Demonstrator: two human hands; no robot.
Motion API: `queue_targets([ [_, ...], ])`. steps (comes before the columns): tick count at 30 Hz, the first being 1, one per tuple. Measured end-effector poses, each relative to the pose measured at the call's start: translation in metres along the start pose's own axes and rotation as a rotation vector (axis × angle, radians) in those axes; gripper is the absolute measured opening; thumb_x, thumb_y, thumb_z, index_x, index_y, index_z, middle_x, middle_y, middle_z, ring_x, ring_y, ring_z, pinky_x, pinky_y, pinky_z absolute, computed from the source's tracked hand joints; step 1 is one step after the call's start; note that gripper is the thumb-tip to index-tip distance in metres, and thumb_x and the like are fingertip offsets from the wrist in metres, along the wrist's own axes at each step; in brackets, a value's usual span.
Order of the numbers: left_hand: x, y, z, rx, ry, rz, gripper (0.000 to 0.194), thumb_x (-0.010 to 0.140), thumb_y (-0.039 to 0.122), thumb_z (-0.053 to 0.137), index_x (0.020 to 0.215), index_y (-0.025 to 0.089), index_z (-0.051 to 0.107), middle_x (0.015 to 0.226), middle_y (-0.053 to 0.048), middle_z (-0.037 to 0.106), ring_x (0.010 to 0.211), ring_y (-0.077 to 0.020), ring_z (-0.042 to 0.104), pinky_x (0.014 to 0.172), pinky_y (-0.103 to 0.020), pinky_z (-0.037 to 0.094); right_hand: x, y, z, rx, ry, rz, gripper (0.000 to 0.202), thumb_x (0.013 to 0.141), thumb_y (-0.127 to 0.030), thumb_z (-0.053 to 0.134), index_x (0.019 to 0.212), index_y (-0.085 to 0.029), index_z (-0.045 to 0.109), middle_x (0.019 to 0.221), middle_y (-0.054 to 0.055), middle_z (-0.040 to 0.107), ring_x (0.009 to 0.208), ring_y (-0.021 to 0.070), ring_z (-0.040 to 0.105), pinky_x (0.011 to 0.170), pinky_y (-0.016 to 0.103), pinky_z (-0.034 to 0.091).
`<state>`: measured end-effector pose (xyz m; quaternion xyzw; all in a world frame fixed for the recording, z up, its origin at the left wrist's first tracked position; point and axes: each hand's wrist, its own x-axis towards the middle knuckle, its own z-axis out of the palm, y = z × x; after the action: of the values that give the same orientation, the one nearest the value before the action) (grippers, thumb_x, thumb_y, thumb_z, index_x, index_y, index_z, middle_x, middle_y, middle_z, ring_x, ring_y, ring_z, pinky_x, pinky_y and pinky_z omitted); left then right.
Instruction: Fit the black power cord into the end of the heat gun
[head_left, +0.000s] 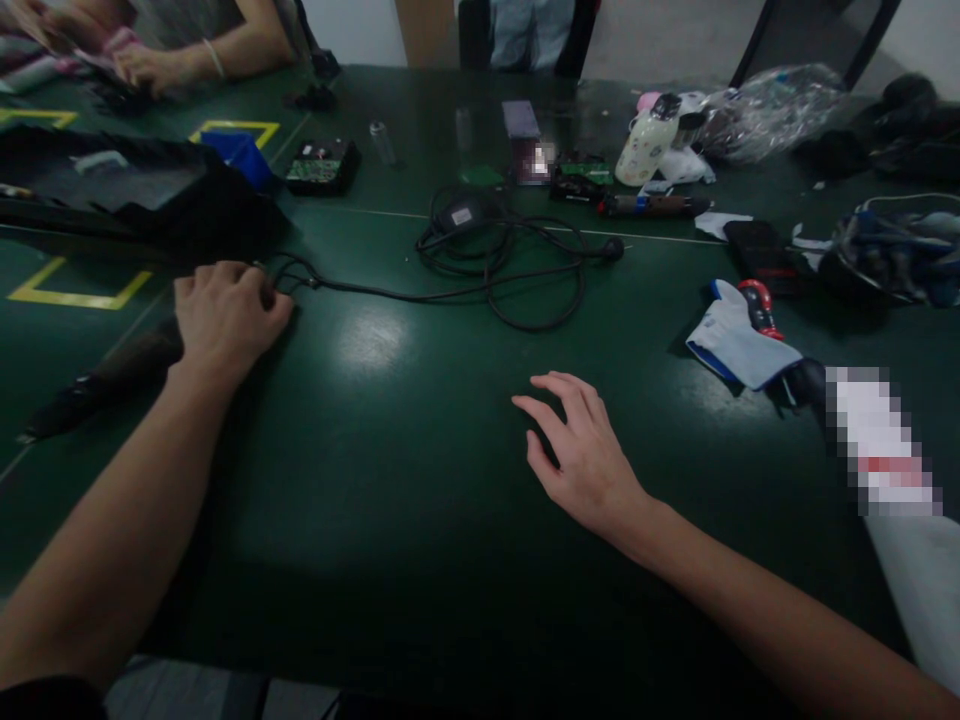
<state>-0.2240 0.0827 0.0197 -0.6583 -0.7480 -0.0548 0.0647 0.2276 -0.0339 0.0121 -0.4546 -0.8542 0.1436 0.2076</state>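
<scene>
My left hand [229,310] is closed around the rear end of a dark corded electric screwdriver [139,365], which lies on the green table [360,460] at the left. The tool's narrow tip points toward the lower left. Its black cord [390,296] leaves from beside my fingers and runs right into a loose coil around a dark rounded unit [472,212]. My right hand [589,455] is open and holds nothing. Its fingers are apart and slightly bent, over the table surface right of the middle. My left palm and fingertips are partly hidden.
A black tray [142,215] stands beyond my left hand, with a circuit-board device [321,165] behind it. A bottle [646,140], another screwdriver [656,206] and plastic wrap [780,110] lie at the back right. A glove [739,340] lies at right. Another person's hand [154,70] is far left.
</scene>
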Motion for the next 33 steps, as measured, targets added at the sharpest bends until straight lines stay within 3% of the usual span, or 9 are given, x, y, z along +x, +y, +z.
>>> queue_targets([
  [9,-0.016,0.053,-0.008,0.068,-0.047,0.209,0.044,0.101,0.047,0.039,0.11,0.008,0.058,0.147,-0.021,0.041,0.131,-0.0388,0.043,0.109,-0.06,0.028,0.0,-0.001,0.0,-0.022,-0.001,0.002,0.038,0.099,-0.017,0.052,0.137,-0.019,0.057,0.149,0.015,0.047,0.146,0.033,0.037,0.115,0.057,0.041],
  [15,-0.04,0.107,-0.007,0.055,0.039,0.396,0.031,0.1,0.036,0.045,0.109,0.012,0.063,0.14,-0.021,0.05,0.128,-0.0398,0.05,0.111,-0.064,0.032,-0.001,-0.001,0.0,0.027,0.04,-0.072,0.037,0.099,-0.014,0.052,0.135,-0.018,0.06,0.145,0.016,0.051,0.143,0.0324,0.04,0.112,0.055,0.044],
  [17,-0.054,0.128,-0.006,-0.001,0.036,0.492,0.028,0.1,0.033,0.045,0.113,0.016,0.063,0.14,-0.019,0.053,0.129,-0.0388,0.053,0.113,-0.065,0.033,-0.002,-0.001,0.0,0.04,0.06,-0.129,0.037,0.098,-0.012,0.052,0.134,-0.017,0.061,0.143,0.016,0.053,0.141,0.0316,0.042,0.112,0.053,0.044],
  [20,-0.08,0.162,-0.006,-0.148,-0.013,0.685,0.024,0.1,0.027,0.046,0.114,0.017,0.063,0.148,-0.017,0.051,0.136,-0.0354,0.05,0.111,-0.056,0.043,-0.004,-0.003,-0.001,0.042,0.072,-0.189,0.038,0.097,-0.011,0.053,0.133,-0.017,0.061,0.14,0.016,0.056,0.139,0.0311,0.045,0.111,0.052,0.045],
  [23,-0.105,0.188,-0.008,-0.201,-0.06,0.887,0.019,0.099,0.022,0.05,0.112,0.015,0.063,0.156,-0.016,0.044,0.146,-0.0336,0.041,0.119,-0.053,0.038,-0.003,-0.005,0.0,0.012,0.042,-0.201,0.035,0.097,-0.014,0.055,0.131,-0.016,0.063,0.138,0.015,0.058,0.137,0.0316,0.046,0.111,0.052,0.043],
  [27,-0.123,0.202,-0.01,-0.246,-0.097,1.064,0.023,0.101,0.026,0.053,0.12,0.015,0.061,0.157,-0.013,0.044,0.151,-0.0305,0.035,0.122,-0.049,0.037,-0.001,-0.006,0.001,-0.032,-0.026,-0.192,0.021,0.098,-0.021,0.055,0.116,-0.016,0.066,0.129,0.015,0.062,0.124,0.0318,0.053,0.103,0.05,0.046],
  [30,-0.124,0.201,-0.009,-0.29,-0.059,1.076,0.024,0.102,0.029,0.051,0.119,0.017,0.063,0.15,-0.01,0.053,0.145,-0.0278,0.044,0.121,-0.049,0.038,0.0,-0.004,0.003,-0.038,-0.055,-0.155,0.018,0.099,-0.024,0.055,0.112,-0.015,0.064,0.119,0.014,0.066,0.11,0.0294,0.058,0.093,0.045,0.047],
  [33,-0.115,0.192,-0.011,-0.28,0.024,1.062,0.024,0.102,0.034,0.052,0.115,0.018,0.065,0.14,-0.008,0.062,0.131,-0.0269,0.057,0.116,-0.048,0.042,0.0,-0.003,0.002,-0.055,-0.067,-0.12,0.023,0.101,-0.024,0.055,0.121,-0.015,0.062,0.116,0.013,0.067,0.105,0.0273,0.058,0.089,0.042,0.045],
])
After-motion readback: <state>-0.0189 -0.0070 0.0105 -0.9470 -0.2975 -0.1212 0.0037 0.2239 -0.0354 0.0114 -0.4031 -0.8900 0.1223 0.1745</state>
